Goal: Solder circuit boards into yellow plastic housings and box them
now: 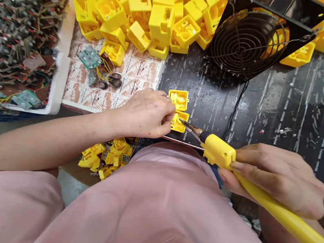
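My left hand (146, 112) pinches a small yellow plastic housing (180, 121) against the near edge of the black mat (291, 106). A second yellow housing (178, 99) lies just behind it, by my fingers. My right hand (276, 178) grips a yellow-handled soldering iron (262, 192). The iron's metal tip (187, 126) touches the held housing from the right.
A big heap of yellow housings (156, 8) fills the back of the table. A black wire-guard fan (250, 41) stands at the back right. A white tray of circuit boards (16, 26) sits at the left. Loose boards with wires (97, 65) lie on patterned paper. More yellow parts (106, 158) are below the table edge.
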Demonstrator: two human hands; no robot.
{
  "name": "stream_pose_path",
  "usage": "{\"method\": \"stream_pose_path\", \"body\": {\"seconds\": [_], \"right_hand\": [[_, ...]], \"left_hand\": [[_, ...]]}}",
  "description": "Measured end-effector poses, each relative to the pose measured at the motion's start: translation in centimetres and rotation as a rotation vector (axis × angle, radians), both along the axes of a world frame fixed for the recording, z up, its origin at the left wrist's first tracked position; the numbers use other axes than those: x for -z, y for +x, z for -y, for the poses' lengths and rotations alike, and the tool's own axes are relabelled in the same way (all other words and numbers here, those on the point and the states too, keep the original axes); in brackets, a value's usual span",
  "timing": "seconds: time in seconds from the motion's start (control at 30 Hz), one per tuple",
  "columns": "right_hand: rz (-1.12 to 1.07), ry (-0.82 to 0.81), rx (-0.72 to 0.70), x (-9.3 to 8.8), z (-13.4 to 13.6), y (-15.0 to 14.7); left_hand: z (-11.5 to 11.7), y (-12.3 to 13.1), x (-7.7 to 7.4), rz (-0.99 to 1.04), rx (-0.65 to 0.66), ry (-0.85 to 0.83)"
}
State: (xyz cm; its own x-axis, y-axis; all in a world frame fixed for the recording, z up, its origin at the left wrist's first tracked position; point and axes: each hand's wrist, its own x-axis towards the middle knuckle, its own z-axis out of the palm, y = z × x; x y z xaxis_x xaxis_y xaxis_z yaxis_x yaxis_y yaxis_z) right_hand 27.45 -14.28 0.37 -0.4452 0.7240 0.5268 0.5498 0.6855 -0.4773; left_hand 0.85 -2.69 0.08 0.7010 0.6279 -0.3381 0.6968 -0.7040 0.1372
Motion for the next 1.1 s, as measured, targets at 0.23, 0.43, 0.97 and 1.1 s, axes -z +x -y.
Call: {"method": "stream_pose_path", "body": {"seconds": [0.23, 0.43, 0.97, 1.1], "right_hand": [[-0.043, -0.054, 0.012, 0.2, 0.0, 0.1], [-0.064, 0.063, 0.078, 0.9, -0.4, -0.2], [-0.156, 0.142, 0.283, 3.2, 0.5, -0.6], [-0.165, 0.078, 0.333, 3.2, 1.4, -0.8]], "left_hand": [[0.1, -0.1, -0.1, -0.004, -0.012, -0.012], [0.3, -0.4, 0.3, 0.055, -0.021, -0.032], [6.7, -6.1, 7.0, 0.819, -0.118, 0.587], [4.8, -3.9, 6.9, 1.008, -0.273, 0.215]]}}
